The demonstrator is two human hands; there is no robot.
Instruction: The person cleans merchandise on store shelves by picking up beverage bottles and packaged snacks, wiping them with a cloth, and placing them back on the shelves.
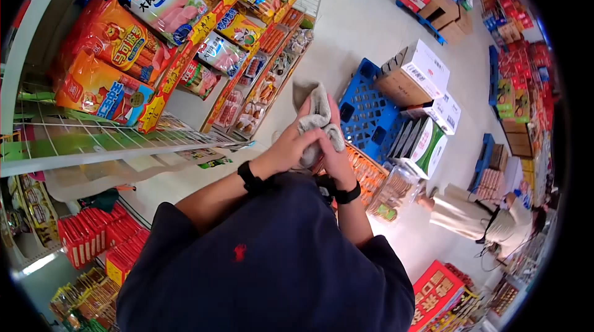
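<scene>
A grey cloth (317, 112), bunched and folded, is held in front of my chest between both hands. My left hand (288, 149) is closed on its near left side, with a black band on the wrist. From the right, my right hand (334, 152) grips the same cloth, and that wrist also bears a black band. The cloth hides parts of the fingers on both hands.
To the left stands a shelf rack (93, 159) with bagged sausages (164, 1). A blue pallet (371, 115) with cartons (417, 72) is at right. Near my right arm are a clear jar (396, 193) and orange packs (365, 171). Another person (473, 217) stands at far right.
</scene>
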